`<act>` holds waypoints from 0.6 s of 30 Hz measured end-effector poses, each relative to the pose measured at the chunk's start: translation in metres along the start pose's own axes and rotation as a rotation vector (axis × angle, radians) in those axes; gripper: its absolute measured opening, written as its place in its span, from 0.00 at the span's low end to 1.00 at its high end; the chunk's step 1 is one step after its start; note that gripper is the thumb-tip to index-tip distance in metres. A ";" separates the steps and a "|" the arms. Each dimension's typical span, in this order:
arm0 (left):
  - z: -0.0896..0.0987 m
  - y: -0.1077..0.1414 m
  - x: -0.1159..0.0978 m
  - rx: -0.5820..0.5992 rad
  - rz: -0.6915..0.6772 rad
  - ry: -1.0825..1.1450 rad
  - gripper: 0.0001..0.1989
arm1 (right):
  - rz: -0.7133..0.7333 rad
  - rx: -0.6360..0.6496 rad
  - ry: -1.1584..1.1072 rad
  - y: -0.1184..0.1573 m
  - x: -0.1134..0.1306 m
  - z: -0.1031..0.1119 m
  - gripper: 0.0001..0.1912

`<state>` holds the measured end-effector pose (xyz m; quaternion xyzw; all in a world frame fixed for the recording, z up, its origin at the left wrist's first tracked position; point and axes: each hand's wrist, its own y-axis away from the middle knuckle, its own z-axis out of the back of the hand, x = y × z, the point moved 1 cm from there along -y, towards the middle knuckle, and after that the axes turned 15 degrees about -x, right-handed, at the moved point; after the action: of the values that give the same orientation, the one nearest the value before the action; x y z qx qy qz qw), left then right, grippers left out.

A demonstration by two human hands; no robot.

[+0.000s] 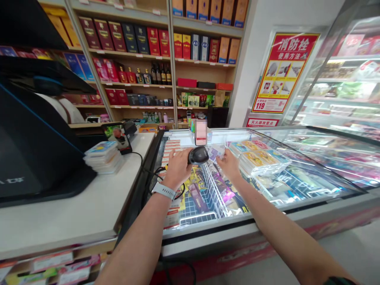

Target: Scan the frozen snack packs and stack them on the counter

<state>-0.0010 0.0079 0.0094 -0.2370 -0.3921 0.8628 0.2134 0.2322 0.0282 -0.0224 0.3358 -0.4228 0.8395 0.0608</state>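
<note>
- Your left hand (179, 164) is curling around a black scanner (199, 155).
- Your right hand (229, 163) is pinching a pale packet (215, 153).
- You are holding both close together above the freezer (213, 240).

Bright, cool white light fills the shop. The freezer (208, 238) glows from inside, and diagonal white streaks of glare cross its glass lid (341, 176) toward the right end. Near the far edge, the clear packet (215, 153) looks pale and soft. A mosaic patch covers the phone screen (201, 132). The black terminal (35, 158) on the table (59, 221) loses detail; wide-angle distortion tilts the wall shelves (130, 55).
</note>
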 end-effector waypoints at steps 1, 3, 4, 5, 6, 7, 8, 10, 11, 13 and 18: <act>0.000 0.000 0.000 -0.001 -0.002 0.000 0.27 | 0.010 0.019 0.042 0.000 -0.002 -0.003 0.08; 0.000 0.000 0.001 -0.006 -0.003 0.002 0.27 | 0.026 0.060 0.100 0.001 -0.007 -0.008 0.08; 0.000 0.000 0.001 -0.007 -0.001 0.002 0.27 | 0.032 0.078 0.120 0.001 -0.008 -0.010 0.08; 0.000 -0.001 0.002 -0.006 0.003 0.002 0.27 | 0.037 0.097 0.139 0.001 -0.009 -0.012 0.08; 0.000 -0.001 0.002 -0.003 0.005 0.003 0.27 | 0.041 0.117 0.162 0.001 -0.010 -0.014 0.07; 0.000 -0.001 0.002 0.001 0.006 0.004 0.27 | 0.044 0.138 0.195 0.001 -0.011 -0.016 0.08; 0.000 -0.001 0.002 0.005 0.004 0.006 0.27 | 0.045 0.158 0.235 0.001 -0.011 -0.017 0.08; 0.000 -0.001 0.002 0.007 -0.001 0.007 0.27 | 0.050 0.198 0.313 0.001 -0.011 -0.020 0.07; 0.000 -0.001 0.002 0.007 -0.004 0.006 0.27 | 0.053 0.214 0.339 0.000 -0.011 -0.021 0.06; 0.000 -0.001 0.002 0.002 -0.004 0.003 0.26 | 0.062 0.230 0.355 0.000 -0.012 -0.022 0.05; -0.003 0.000 0.004 -0.011 -0.019 -0.003 0.26 | 0.107 0.193 0.283 -0.002 -0.014 -0.022 0.04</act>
<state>-0.0024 0.0116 0.0070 -0.2333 -0.3994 0.8589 0.2197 0.2321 0.0483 -0.0388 0.1954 -0.3448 0.9171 0.0424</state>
